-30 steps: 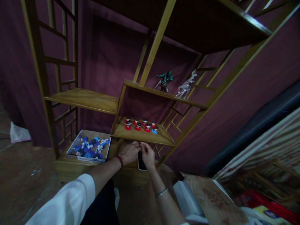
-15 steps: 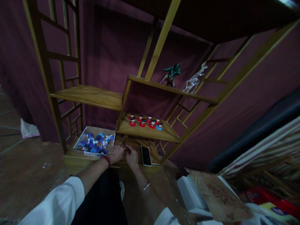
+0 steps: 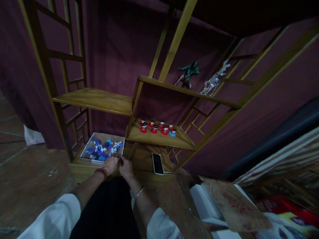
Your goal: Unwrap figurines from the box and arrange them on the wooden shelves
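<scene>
My left hand [image 3: 111, 166], with a red bead bracelet at the wrist, is closed at the front edge of the shelf unit. Against it my right hand [image 3: 126, 170] is closed too, a silver bracelet on that wrist. A small dark reddish thing [image 3: 120, 162] shows between the fingertips, too small to name. Just behind my left hand sits a shallow white box [image 3: 87, 148] holding a jumble of small figurines [image 3: 102, 151] with blue and purple bases. On the low shelf [image 3: 134, 134] several little figurines [image 3: 154, 128] stand in two rows on red bases, one base blue.
Right of my hands lies a phone [image 3: 158, 164] on the bottom board. A green-cloaked figure [image 3: 189, 73] and a clear figure [image 3: 214, 81] stand on the upper right shelf. White boxes [image 3: 206, 205] and a brown paper bag [image 3: 234, 202] are on the floor at right.
Both hands have moved left and toward me together, away from the phone and nearer the box front. The camera view has shifted slightly. The figurines on the shelf stay as they were.
</scene>
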Tool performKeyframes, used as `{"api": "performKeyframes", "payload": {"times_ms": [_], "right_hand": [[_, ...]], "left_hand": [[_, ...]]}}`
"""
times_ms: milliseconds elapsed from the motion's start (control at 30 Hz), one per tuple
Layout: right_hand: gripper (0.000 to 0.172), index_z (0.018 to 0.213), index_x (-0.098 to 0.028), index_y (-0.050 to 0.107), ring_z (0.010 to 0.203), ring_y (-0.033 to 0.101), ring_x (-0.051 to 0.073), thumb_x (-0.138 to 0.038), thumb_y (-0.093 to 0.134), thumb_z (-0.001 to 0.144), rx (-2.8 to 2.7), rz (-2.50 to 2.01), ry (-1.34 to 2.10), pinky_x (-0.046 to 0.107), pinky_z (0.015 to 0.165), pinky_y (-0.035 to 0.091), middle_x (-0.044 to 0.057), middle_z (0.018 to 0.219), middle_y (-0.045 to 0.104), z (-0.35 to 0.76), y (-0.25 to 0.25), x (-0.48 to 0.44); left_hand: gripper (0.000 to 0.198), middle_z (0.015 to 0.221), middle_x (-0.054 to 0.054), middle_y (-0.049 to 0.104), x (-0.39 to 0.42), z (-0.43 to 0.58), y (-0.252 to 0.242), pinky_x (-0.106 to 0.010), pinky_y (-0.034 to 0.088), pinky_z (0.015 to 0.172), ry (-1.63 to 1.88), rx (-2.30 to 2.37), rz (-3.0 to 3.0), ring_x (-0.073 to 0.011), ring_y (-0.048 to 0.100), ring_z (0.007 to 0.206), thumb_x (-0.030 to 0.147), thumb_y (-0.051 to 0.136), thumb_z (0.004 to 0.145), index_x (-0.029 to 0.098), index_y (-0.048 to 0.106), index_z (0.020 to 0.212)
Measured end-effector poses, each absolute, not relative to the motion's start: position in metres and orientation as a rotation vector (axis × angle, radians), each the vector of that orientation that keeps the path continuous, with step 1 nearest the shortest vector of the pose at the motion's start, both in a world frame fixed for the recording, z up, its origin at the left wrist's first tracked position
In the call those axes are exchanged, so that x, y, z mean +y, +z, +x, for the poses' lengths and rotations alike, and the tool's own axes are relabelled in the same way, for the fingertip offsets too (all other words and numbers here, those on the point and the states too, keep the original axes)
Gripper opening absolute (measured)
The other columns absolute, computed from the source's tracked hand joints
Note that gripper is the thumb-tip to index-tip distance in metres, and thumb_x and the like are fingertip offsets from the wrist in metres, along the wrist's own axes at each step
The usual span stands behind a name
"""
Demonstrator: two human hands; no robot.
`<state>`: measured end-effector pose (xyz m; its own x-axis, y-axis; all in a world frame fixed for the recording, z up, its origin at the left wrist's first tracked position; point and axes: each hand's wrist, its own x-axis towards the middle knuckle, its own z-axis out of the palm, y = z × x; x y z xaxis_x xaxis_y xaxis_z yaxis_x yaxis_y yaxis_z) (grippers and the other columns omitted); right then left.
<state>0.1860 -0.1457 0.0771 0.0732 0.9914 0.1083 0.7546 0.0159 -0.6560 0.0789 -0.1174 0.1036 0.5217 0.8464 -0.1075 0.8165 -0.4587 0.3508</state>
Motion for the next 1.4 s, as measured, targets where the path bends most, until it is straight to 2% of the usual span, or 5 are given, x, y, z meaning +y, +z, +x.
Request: {"api": "performKeyframes", "payload": {"times_ms": [100,300,533,700,1400], "right_hand": [[0.037,0.111,-0.024,0.059,0.093,0.063,0.016,-0.012,0.043,0.080,-1.774,-1.791,0.602,0.023,0.081,0.046,0.004,0.102,0.068,0.178,0.072,-0.144],[0.049,0.124,-0.022,0.049,0.110,0.056,0.015,-0.010,0.043,0.077,-1.802,-1.787,0.676,0.024,0.093,0.041,0.004,0.121,0.059,0.171,0.058,-0.136],[0.053,0.126,-0.018,0.047,0.116,0.050,0.014,-0.005,0.041,0.076,-1.886,-1.755,0.641,0.025,0.099,0.037,0.006,0.127,0.054,0.169,0.049,-0.129],[0.053,0.124,-0.019,0.049,0.120,0.045,0.014,-0.004,0.043,0.073,-1.967,-1.713,0.578,0.028,0.103,0.034,0.006,0.129,0.052,0.166,0.044,-0.126],[0.049,0.118,-0.015,0.053,0.111,0.052,0.020,-0.013,0.050,0.069,-2.154,-1.842,0.535,0.029,0.097,0.036,0.011,0.114,0.061,0.158,0.044,-0.125]], "left_hand": [[0.027,0.103,-0.014,0.063,-0.114,0.074,0.091,-0.028,0.043,0.084,0.126,1.412,2.406,-0.0196,0.059,0.098,0.008,0.041,0.077,0.012,0.064,0.090],[0.033,0.112,-0.015,0.060,-0.106,0.067,0.068,-0.029,0.038,0.092,0.157,1.486,2.393,-0.0205,0.052,0.110,0.011,0.044,0.078,0.011,0.059,0.107],[0.044,0.128,-0.017,0.050,-0.105,0.059,0.066,-0.030,0.025,0.104,0.058,1.511,2.456,-0.0211,0.042,0.122,0.013,0.039,0.081,0.004,0.049,0.122],[0.050,0.131,-0.020,0.046,-0.104,0.051,0.062,-0.033,0.025,0.105,-0.013,1.525,2.429,-0.0214,0.038,0.126,0.006,0.037,0.077,0.001,0.045,0.126],[0.038,0.116,-0.014,0.060,-0.095,0.043,0.046,-0.031,0.035,0.096,-0.056,1.527,2.395,-0.0199,0.051,0.112,0.010,0.034,0.081,0.011,0.058,0.110]]}}
